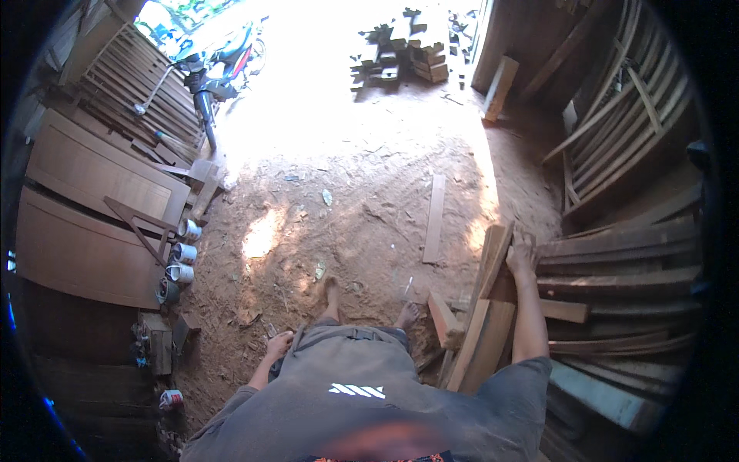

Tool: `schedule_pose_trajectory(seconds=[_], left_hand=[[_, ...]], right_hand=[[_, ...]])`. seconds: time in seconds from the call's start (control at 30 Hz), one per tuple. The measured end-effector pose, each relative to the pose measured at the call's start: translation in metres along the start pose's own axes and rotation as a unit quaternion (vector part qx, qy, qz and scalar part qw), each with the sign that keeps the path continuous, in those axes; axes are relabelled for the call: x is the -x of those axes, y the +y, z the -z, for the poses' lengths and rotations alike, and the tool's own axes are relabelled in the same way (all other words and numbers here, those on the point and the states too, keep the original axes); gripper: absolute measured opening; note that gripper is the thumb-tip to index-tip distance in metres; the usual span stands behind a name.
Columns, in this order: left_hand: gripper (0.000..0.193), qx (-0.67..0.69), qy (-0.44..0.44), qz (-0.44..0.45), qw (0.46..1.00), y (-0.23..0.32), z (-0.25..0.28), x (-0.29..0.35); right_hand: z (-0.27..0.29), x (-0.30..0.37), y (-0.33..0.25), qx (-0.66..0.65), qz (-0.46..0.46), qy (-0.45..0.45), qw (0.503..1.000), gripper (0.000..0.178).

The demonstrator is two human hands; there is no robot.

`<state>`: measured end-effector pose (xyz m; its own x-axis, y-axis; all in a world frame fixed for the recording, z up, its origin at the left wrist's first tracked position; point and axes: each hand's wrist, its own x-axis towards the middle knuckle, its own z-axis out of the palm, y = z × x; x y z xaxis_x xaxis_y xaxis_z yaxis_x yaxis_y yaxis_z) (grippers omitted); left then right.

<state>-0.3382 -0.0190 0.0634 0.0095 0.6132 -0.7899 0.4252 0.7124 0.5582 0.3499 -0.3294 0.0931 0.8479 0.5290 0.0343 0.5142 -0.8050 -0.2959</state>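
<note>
My right hand (522, 254) reaches out to the right and rests on the top end of a leaning wooden plank (493, 266), fingers curled over its edge. More planks (481, 346) lean beside it against a stack of dark boards (616, 269). My left hand (279, 344) hangs by my hip, near my shorts, with nothing in it and its fingers loosely bent. My bare feet (331, 291) stand on the reddish dirt floor.
A loose plank (435, 218) lies on the dirt ahead. Several metal cans (183, 254) stand by brown door panels (92, 223) at left. A motorbike (215, 69) is parked at the back left. Cut wood blocks (400, 54) are piled far ahead. Curved slats (623, 115) lean at right.
</note>
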Motion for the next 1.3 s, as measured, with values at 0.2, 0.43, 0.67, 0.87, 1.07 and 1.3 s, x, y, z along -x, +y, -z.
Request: schedule_pose_trajectory(seconds=[0.2,0.43,0.67,0.87,1.07,1.3], left_hand=[[0.029,0.018,-0.02,-0.053,0.998,0.009,-0.026,-0.025],[0.028,0.001,-0.1,0.053,0.994,0.084,-0.079,-0.112],[0.031,-0.359,-0.294,-0.173,0.869,0.146,-0.148,-0.207],[0.03,-0.409,-0.362,0.08,0.834,0.243,-0.241,-0.277],[0.036,-0.625,-0.414,-0.109,0.652,0.332,-0.377,-0.263],[0.03,-0.628,-0.504,-0.176,0.567,0.259,-0.496,-0.163]], right_hand=[[0.01,0.027,-0.015,0.072,0.001,-0.038,0.997,0.024],[0.063,0.031,-0.015,-0.056,-0.072,0.072,0.993,0.029],[0.148,0.145,-0.065,-0.155,-0.3,0.332,0.881,0.032],[0.104,0.315,-0.233,-0.2,-0.464,0.539,0.674,0.043],[-0.048,0.408,-0.466,-0.271,-0.712,0.393,0.515,0.043],[-0.107,0.386,-0.581,-0.148,-0.789,0.333,0.495,0.043]])
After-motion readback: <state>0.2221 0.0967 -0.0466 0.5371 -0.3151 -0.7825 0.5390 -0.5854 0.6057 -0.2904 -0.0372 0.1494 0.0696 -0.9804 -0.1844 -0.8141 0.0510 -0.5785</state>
